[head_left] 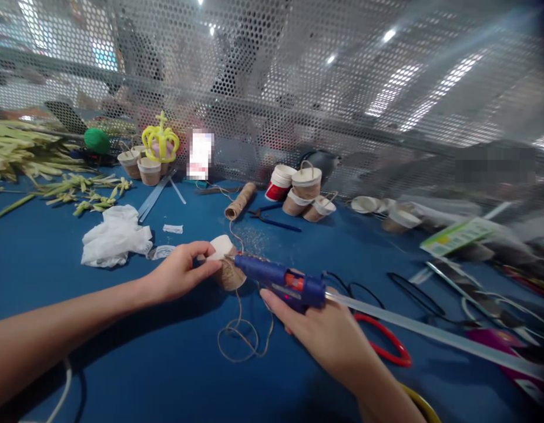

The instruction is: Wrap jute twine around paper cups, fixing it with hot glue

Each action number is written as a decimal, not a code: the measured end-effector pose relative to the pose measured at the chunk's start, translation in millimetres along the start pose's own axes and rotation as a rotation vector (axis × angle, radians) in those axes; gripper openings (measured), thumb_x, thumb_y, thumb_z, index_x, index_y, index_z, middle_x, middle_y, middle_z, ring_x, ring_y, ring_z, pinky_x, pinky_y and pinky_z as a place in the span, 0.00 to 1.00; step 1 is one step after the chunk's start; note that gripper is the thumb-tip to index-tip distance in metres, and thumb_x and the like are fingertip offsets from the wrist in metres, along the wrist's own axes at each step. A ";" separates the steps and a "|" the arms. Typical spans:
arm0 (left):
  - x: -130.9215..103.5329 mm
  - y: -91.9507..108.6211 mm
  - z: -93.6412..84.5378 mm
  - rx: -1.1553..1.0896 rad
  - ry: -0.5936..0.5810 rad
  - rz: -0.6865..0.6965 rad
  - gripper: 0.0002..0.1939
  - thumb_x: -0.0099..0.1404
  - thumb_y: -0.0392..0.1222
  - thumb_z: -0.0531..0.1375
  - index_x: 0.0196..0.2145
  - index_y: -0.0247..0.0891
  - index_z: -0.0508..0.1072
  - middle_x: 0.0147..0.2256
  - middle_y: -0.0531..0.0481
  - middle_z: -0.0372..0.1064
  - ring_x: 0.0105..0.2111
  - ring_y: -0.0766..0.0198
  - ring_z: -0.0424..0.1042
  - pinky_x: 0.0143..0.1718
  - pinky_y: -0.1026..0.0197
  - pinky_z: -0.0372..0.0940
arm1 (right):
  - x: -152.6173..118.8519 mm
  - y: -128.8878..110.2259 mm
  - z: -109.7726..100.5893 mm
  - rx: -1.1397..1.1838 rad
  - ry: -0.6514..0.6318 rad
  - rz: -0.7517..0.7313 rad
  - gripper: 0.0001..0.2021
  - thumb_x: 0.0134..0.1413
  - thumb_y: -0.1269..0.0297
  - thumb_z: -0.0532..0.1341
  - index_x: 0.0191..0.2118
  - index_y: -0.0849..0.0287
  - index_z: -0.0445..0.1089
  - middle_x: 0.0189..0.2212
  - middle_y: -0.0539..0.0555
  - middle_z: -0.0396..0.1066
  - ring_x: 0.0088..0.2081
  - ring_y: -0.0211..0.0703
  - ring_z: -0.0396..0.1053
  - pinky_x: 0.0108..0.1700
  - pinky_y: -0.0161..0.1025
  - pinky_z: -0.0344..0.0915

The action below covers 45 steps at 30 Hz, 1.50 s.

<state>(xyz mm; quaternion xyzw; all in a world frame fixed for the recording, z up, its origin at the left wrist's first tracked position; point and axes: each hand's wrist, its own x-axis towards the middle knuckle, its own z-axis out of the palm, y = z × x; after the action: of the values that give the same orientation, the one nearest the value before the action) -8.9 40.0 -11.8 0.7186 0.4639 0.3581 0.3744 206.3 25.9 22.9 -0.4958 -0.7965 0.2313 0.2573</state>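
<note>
The left fingers (205,272) pinched the cup (231,277) over the worktop (157,364) and the right fingers (277,303) clasped the gun (272,277), its tip at the cup, while the green-and-white packet (459,235) rightward was too blurred to read.

Ahead of you, a perforated screen (254,70) backs the blue table (166,376). On your left lie a crumpled white cloth (116,235), pale green leaves (29,147) and a green ball (97,141), near a yellow crown (161,155) (topped with a cross). Blue-handled pliers (281,224), handles spread, rest near a red-and-white tub (279,182).
</note>
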 end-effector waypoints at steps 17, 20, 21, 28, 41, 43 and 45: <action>-0.9 2.9 -1.4 0.023 -0.003 -0.030 0.10 0.60 0.43 0.51 0.26 0.35 0.65 0.27 0.52 0.69 0.29 0.65 0.66 0.32 0.65 0.59 | -3.1 12.2 4.9 -0.400 0.096 -0.354 0.11 0.52 0.67 0.52 0.33 0.54 0.73 0.22 0.52 0.72 0.28 0.44 0.71 0.28 0.38 0.66; -0.3 3.0 -1.7 0.021 -0.010 -0.020 0.11 0.61 0.44 0.51 0.26 0.35 0.65 0.27 0.52 0.68 0.29 0.66 0.65 0.31 0.65 0.59 | -4.5 16.7 2.5 -0.434 0.085 -0.393 0.12 0.52 0.69 0.52 0.35 0.53 0.73 0.22 0.52 0.72 0.28 0.44 0.71 0.27 0.39 0.65; -0.1 2.7 -1.7 0.026 -0.012 -0.019 0.11 0.61 0.44 0.51 0.26 0.35 0.65 0.27 0.52 0.68 0.29 0.66 0.65 0.31 0.65 0.59 | -5.1 17.0 1.0 -0.443 0.075 -0.405 0.13 0.51 0.69 0.52 0.35 0.53 0.73 0.22 0.52 0.72 0.28 0.44 0.70 0.28 0.38 0.65; -0.6 -0.5 -2.1 0.044 -0.023 -0.022 0.11 0.61 0.45 0.51 0.28 0.34 0.66 0.30 0.49 0.69 0.32 0.63 0.66 0.35 0.62 0.60 | -6.6 13.7 -6.3 -0.511 0.028 -0.437 0.13 0.51 0.72 0.52 0.35 0.54 0.74 0.19 0.51 0.71 0.24 0.41 0.69 0.26 0.37 0.63; -0.7 -4.5 -0.9 0.055 -0.008 0.014 0.11 0.61 0.45 0.51 0.29 0.34 0.65 0.29 0.50 0.67 0.31 0.64 0.65 0.34 0.62 0.59 | -6.4 11.7 -5.6 -0.487 0.034 -0.382 0.11 0.52 0.67 0.53 0.34 0.53 0.74 0.17 0.49 0.69 0.23 0.41 0.68 0.25 0.36 0.62; -0.8 -4.4 -1.2 0.059 0.003 0.020 0.11 0.61 0.45 0.52 0.28 0.34 0.65 0.28 0.50 0.66 0.31 0.64 0.64 0.33 0.62 0.59 | -7.0 12.6 -4.9 -0.479 0.030 -0.379 0.11 0.52 0.66 0.53 0.34 0.52 0.73 0.17 0.49 0.69 0.23 0.41 0.68 0.25 0.36 0.62; -1.0 -4.3 -1.4 0.059 0.003 0.027 0.11 0.61 0.45 0.52 0.28 0.34 0.65 0.28 0.50 0.66 0.31 0.64 0.64 0.33 0.62 0.59 | -7.0 12.1 -5.6 -0.486 0.025 -0.381 0.11 0.52 0.66 0.53 0.34 0.53 0.73 0.17 0.49 0.69 0.22 0.40 0.67 0.25 0.36 0.62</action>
<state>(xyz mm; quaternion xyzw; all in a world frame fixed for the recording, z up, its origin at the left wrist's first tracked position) -12.1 40.6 -15.1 0.7351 0.4649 0.3504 0.3475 220.7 25.0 18.3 -0.3875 -0.9038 -0.0245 0.1799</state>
